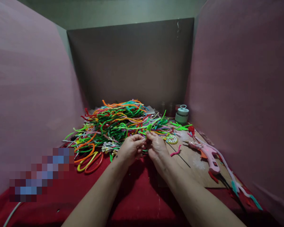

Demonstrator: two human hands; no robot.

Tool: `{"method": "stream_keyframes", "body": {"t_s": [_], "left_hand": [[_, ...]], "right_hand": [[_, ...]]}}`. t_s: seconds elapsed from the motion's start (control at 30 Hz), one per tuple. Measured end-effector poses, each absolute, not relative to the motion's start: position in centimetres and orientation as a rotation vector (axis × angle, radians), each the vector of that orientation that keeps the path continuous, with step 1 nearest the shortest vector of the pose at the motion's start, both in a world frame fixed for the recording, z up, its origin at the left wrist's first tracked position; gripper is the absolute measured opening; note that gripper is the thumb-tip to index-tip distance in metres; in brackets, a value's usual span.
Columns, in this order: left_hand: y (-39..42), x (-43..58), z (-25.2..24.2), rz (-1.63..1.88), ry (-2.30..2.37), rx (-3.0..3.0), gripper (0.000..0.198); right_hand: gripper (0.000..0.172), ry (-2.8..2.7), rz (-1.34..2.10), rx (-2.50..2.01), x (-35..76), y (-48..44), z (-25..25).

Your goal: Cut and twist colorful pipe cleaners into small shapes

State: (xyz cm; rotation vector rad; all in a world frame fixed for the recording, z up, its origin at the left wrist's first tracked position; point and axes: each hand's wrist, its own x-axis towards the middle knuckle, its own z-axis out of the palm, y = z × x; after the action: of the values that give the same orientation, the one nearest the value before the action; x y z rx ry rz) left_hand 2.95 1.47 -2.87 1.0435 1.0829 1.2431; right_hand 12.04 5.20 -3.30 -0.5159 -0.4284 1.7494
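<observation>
My left hand (132, 147) and my right hand (158, 148) meet over the near side of a big heap of pipe cleaners (123, 126). A bright green pipe cleaner piece (149, 127), bent into a small leaf-like shape, sticks up from between the thumb and fingers of my right hand. Its lower end goes down to where my left fingertips are pinched together, and my fingers hide that part. Close by on the right lie a pale ring-shaped disc (172, 139), a pink pipe cleaner piece (176, 151) and a thin dark rod (183, 159).
A pink glue gun (210, 157) lies on a brown board (196, 176), its cord running toward the front right. Behind it stands a mint-green lidded jar (182, 115). Red cloth (132, 195) covers the table. Pinkish panels (241, 94) rise at both sides, with a dark one behind.
</observation>
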Motion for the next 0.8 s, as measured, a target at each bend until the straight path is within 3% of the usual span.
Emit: {"method": "stream_keyframes", "body": {"t_s": [0.3,0.53,0.8], "left_hand": [[1.4,3.0,-2.8,1.162,1.298,1.324,0.026],[1.4,1.6,-2.1,1.555,1.450,1.570,0.023],[1.4,1.4,-2.5,1.500,1.577,1.735,0.016]], "right_hand": [[0.020,-0.452,1.703,-0.493,12.0,5.2,-3.5],[0.017,-0.527,1.715,-0.518,12.0,4.6,-3.0],[0.025,-0.674,1.621,-0.573,11.6,5.1,-4.1]]}}
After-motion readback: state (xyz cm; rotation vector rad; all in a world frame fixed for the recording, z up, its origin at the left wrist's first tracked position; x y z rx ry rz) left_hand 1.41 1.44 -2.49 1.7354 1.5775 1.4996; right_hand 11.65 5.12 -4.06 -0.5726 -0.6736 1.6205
